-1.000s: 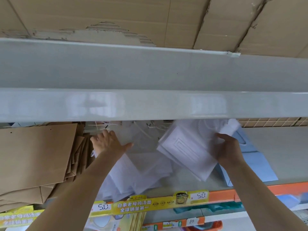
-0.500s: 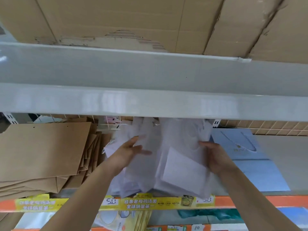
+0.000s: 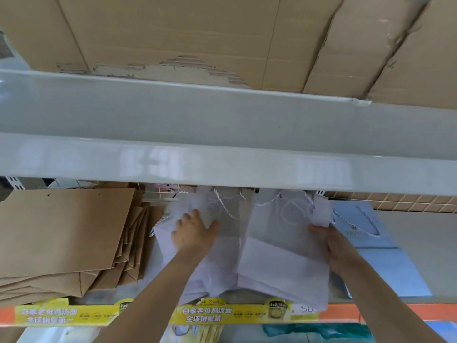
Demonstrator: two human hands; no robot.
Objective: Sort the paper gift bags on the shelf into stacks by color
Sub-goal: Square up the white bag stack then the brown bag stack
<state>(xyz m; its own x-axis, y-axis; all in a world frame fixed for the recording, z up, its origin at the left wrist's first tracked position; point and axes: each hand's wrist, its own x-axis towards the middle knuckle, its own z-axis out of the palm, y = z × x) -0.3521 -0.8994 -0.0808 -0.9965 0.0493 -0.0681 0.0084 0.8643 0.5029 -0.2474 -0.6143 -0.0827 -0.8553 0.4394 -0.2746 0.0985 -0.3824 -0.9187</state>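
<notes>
Our left hand [image 3: 191,232] lies flat, fingers spread, on the white bags [image 3: 212,273]; our right hand [image 3: 331,246] grips a white bag [image 3: 284,248] beside the blue bag [image 3: 385,263].

Two hands reach onto the shelf [image 3: 420,243]: the left hand [image 3: 195,233] and the right hand [image 3: 333,246]. Three colours of paper gift bag lie there: one brown stack [image 3: 64,238] toward the left edge, too many overlapping to count, one heap of white bags [image 3: 277,248] in the middle, likewise uncountable, and one blue bag [image 3: 371,248] plainly visible on the right. Two yellow price strips [image 3: 222,314] sit on the shelf's front edge.
</notes>
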